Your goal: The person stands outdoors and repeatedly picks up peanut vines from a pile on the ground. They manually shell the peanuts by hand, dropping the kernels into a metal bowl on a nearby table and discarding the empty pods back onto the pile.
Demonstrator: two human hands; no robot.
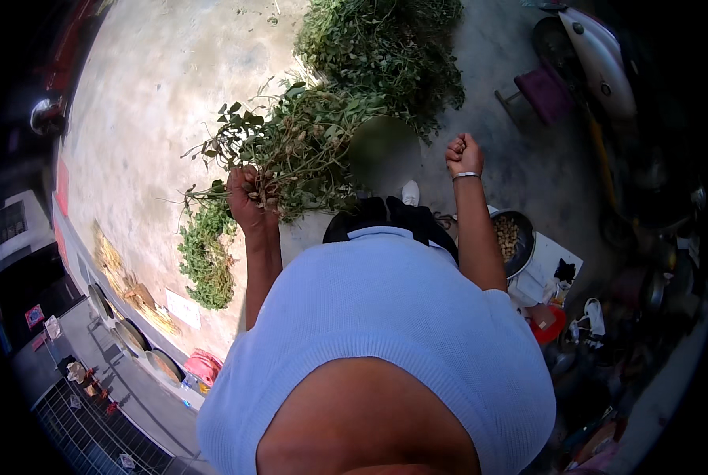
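Observation:
My left hand (245, 198) is closed around the root end of a peanut plant (310, 131), where pale pods hang among the stems. Its leafy green part spreads away to the right and forward. Out to the right, my right hand (463, 155) is closed in a fist above the floor, a bracelet at its wrist. Whatever those fingers may hold is hidden. Beside my right forearm stands a dark round pan (520, 257) with shelled-looking or whole peanuts (505, 237) in it; the size is too small to tell which.
A large heap of green plants (382, 51) lies ahead on the concrete floor (172, 87). A smaller green pile (207, 261) is at the left. To the right stand a purple-topped stool (546, 93) and a scooter (603, 59). A red basin (547, 324) sits behind the pan.

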